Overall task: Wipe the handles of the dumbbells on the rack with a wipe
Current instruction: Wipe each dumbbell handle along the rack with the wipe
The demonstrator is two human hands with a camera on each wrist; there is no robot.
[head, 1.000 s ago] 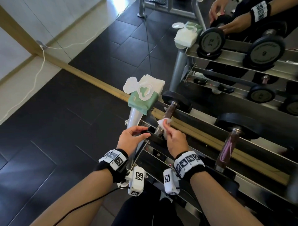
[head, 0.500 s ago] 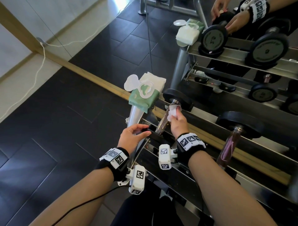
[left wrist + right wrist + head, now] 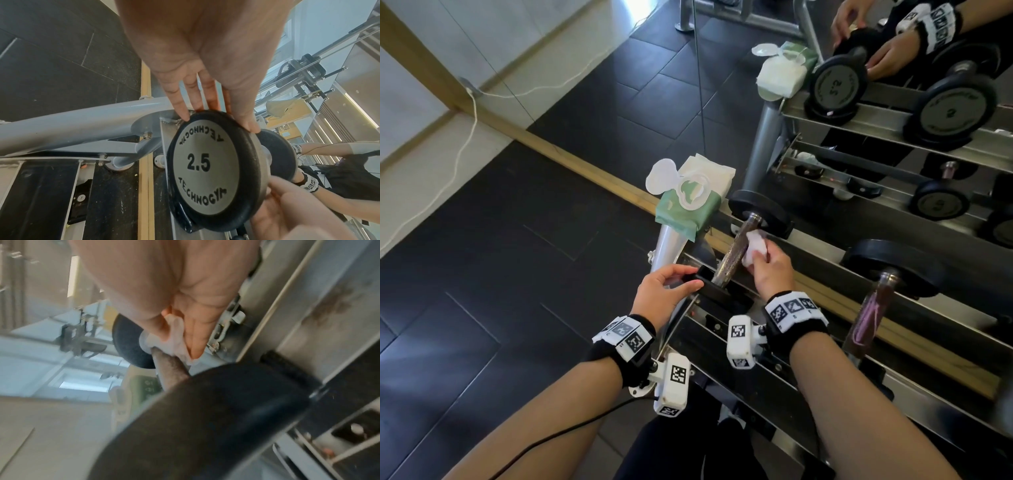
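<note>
Dark floor tiles (image 3: 500, 257) fill the left of the head view. At centre the left hand (image 3: 659, 294) grips the near black end plate (image 3: 207, 168), marked 2.5, of a dumbbell on the rack (image 3: 825, 274), fingers over its rim. Just right, the right hand (image 3: 770, 270) pinches a white wipe (image 3: 755, 246) against the handle (image 3: 732, 257) near the far plate; its fingertips are hidden. Upper centre sits a green wipe pack (image 3: 688, 209). The right wrist view is blurred.
</note>
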